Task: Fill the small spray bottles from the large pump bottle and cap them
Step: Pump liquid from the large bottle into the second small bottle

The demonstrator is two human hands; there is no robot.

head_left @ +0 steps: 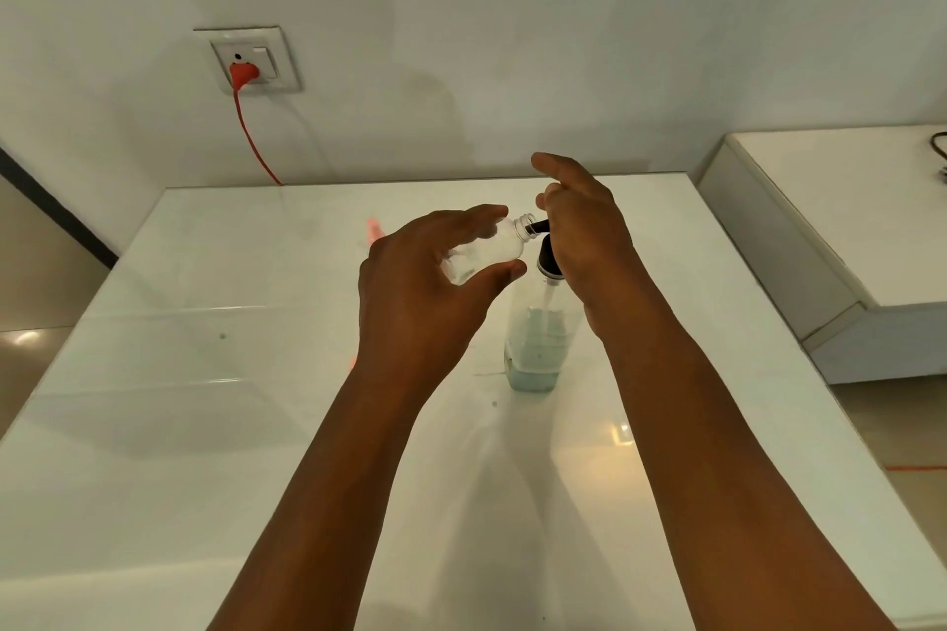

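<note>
A large pump bottle stands upright on the white counter, and everything else is placed here in relation to it. Its clear body holds pale blue-green liquid in roughly the lower part, so there is stock left to dispense. The right hand rests on top of its black pump head, fingers loosely extended over the plunger rather than wrapped round it; whether it is pressing down cannot be told. Just left of the pump head, the left hand grips a small spray bottle between thumb and fingers, tilted almost on its side so that its open, uncapped neck meets the black spout. The small bottle looks clear and largely empty, though a little liquid may lie inside; it is hard to say. Judging by this, filling of this bottle is at an early stage, and capping is not yet done. No cap or other small bottles can be made out. Beyond the pump bottle a red cable runs from a wall socket down behind the counter.
</note>
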